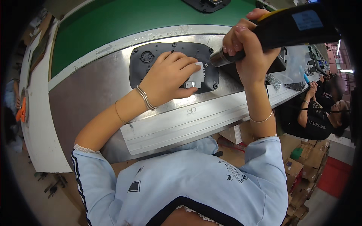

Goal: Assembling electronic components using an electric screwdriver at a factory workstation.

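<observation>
My left hand (171,77) rests over a black rounded panel (162,49) that lies flat on the metal worktop. Its thumb and fingers grip a small white-grey part (197,77) with notched edges at the panel's right side. Dark screws and a round grille show along the panel's rim, while its middle is hidden by my hand. Up at the right, my right hand (249,49) is wrapped around a black and yellow power screwdriver (283,28). The tool's metal nose (218,59) points down left, just beside the panel's right edge and above the worktop.
Beyond the worktop runs a green conveyor belt (113,41), with another black panel (207,4) at its far side. Clear plastic bags (292,64) of small parts stand right of my right arm. Co-workers (320,113) sit farther right, above stacked cartons (305,165).
</observation>
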Demonstrator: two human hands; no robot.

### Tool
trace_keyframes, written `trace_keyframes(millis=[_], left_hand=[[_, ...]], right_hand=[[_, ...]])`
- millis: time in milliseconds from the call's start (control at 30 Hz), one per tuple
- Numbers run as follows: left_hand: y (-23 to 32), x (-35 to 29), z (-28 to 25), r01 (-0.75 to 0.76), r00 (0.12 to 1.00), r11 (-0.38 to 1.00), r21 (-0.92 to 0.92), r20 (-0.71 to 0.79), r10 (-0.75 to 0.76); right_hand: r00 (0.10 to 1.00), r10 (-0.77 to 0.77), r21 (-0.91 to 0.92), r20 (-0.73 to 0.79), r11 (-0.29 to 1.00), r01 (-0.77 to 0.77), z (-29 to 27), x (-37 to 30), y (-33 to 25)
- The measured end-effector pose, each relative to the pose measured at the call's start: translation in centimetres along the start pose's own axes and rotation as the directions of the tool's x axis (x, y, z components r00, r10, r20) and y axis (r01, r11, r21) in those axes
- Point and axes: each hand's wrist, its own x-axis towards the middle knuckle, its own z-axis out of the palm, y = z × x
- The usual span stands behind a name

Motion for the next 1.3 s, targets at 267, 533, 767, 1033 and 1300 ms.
trace_keyframes(millis=[267,533,767,1033,1300], left_hand=[[-0.5,0.2,0.1,-0.009,0.999,0.994,0.111,-0.048,0.014],[-0.5,0.8,-0.1,0.014,0.997,0.982,0.19,-0.079,0.001],[-1.0,0.8,-0.2,-0.013,0.999,0.988,0.152,0.046,0.006],[-1.4,1.3,-0.8,-0.076,0.997,0.964,0.255,0.036,0.069],[-2.9,1.6,-1.3,-0.113,0.992,0.979,0.17,0.081,0.101]], right_hand=[[1.0,-0.012,-0.003,0.019,1.0,0.012,-0.7,-0.1,0.2],[1.0,-0.017,0.018,-0.001,1.0,0.017,-0.5,-0.3,0.1],[1.0,-0.029,0.002,-0.001,1.0,0.029,-0.7,-0.3,0.4],[0.988,0.076,0.143,-0.133,0.988,-0.057,0.8,0.3,0.6],[0.991,0.079,0.028,-0.108,0.997,-0.076,1.5,0.6,0.8]])
